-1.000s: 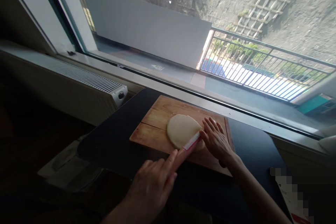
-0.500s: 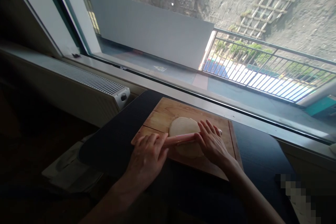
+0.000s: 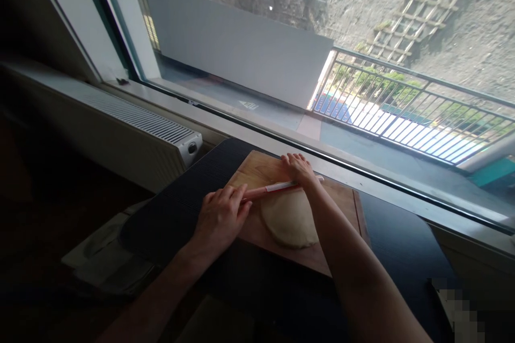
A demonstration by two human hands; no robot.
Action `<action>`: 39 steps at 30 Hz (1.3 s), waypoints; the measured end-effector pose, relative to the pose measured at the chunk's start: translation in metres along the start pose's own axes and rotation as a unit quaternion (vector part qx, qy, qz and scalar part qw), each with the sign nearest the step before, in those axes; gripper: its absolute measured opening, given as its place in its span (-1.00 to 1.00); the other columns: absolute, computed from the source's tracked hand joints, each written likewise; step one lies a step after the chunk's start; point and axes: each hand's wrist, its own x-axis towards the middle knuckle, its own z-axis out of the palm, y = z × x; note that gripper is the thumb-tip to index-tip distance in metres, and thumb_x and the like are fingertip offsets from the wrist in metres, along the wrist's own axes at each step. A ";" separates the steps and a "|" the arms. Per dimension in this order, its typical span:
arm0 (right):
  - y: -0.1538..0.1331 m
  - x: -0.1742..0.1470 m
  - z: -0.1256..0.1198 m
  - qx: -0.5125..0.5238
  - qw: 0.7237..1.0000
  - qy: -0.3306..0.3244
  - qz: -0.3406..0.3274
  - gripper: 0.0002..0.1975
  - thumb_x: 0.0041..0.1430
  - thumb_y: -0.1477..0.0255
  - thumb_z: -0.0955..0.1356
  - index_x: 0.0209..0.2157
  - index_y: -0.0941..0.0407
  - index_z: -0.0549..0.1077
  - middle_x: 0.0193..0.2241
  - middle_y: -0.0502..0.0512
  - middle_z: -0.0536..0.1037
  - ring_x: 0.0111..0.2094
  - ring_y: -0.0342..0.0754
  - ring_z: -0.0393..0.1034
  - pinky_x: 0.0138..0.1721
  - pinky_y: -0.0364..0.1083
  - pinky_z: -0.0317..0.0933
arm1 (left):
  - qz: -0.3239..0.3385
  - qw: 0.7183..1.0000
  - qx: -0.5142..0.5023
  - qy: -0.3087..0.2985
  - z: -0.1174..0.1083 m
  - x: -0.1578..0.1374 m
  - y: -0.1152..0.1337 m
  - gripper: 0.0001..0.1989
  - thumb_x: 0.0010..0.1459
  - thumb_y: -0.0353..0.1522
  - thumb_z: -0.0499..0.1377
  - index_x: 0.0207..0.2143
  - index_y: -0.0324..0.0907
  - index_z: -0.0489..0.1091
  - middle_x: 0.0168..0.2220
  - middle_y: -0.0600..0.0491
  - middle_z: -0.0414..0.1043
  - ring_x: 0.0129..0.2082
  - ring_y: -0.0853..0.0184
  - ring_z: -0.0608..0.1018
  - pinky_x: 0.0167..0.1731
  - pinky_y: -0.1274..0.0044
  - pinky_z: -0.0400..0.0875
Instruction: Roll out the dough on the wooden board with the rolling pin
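A pink rolling pin point(image 3: 271, 188) lies at a slant over the far edge of a flattened round of pale dough point(image 3: 289, 220). My left hand point(image 3: 223, 209) is closed around the pin's left end. Toward its right end, my right hand point(image 3: 298, 168) rests over the pin with the fingers curling past the far side. The right forearm covers the right part of the dough. Under the dough is a wooden board point(image 3: 341, 201), partly hidden by both arms.
The board sits on a dark table point(image 3: 402, 236) with rounded corners, close against the window sill point(image 3: 257, 139). A white radiator point(image 3: 161, 139) stands to the left. Behind the glass are a railing point(image 3: 386, 112) and a rock slope.
Both hands have pushed the rolling pin away from me, from the middle of the dough to its far edge. The right hand moved farther, and the near part of the dough is now uncovered.
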 end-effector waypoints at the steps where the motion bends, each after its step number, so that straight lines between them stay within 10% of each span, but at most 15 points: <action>1: -0.001 -0.002 0.000 0.001 1.000 0.003 -0.003 -0.36 0.32 0.17 -0.14 0.14 0.22 0.19 0.15 0.24 0.21 0.23 0.13 -0.08 0.12 0.08 -0.07 | 0.003 1.000 -0.004 0.000 0.000 -0.001 -0.001 -0.63 0.23 -0.29 -0.02 0.06 -0.16 0.26 -0.16 -0.06 0.39 -0.14 0.22 0.44 -0.15 0.37 0.27; 11: 0.037 -0.145 0.003 -0.042 0.992 0.047 -0.114 -0.51 0.31 0.20 0.05 0.22 0.03 0.10 0.23 -0.01 0.13 0.29 0.00 -0.25 0.23 0.09 -0.21 | 0.074 0.992 -0.105 -0.003 0.006 -0.030 0.003 -0.61 0.19 -0.33 0.04 0.09 -0.12 0.20 -0.13 -0.01 0.36 -0.13 0.23 0.40 -0.02 0.29 0.21; 22: -0.014 0.024 0.007 0.018 0.998 -0.027 -0.055 -0.52 0.32 0.20 0.00 -0.03 0.07 0.39 0.09 0.10 0.33 0.24 0.09 -0.11 0.14 0.12 -0.08 | 0.003 0.999 -0.041 0.021 0.013 -0.001 -0.020 -0.64 0.21 -0.26 0.03 0.03 -0.19 0.26 -0.16 -0.03 0.38 -0.15 0.20 0.42 -0.11 0.30 0.27; 32: 0.001 -0.093 0.004 -0.017 0.993 0.007 -0.117 -0.56 0.32 0.18 0.00 0.06 -0.07 0.31 0.16 -0.06 0.23 0.28 0.02 -0.25 0.19 0.11 -0.16 | 0.054 0.993 -0.102 0.011 0.012 -0.028 -0.004 -0.62 0.20 -0.33 0.03 0.08 -0.13 0.22 -0.19 0.02 0.37 -0.15 0.24 0.39 0.00 0.28 0.20; 39: -0.028 -0.007 0.014 0.005 0.997 -0.011 -0.075 -0.53 0.32 0.17 -0.01 0.02 -0.01 0.34 0.12 0.02 0.28 0.25 0.11 -0.13 0.15 0.18 -0.13 | 0.005 0.998 -0.066 0.017 0.012 -0.016 -0.018 -0.62 0.22 -0.29 0.00 0.07 -0.18 0.23 -0.16 -0.03 0.37 -0.13 0.20 0.39 -0.03 0.28 0.22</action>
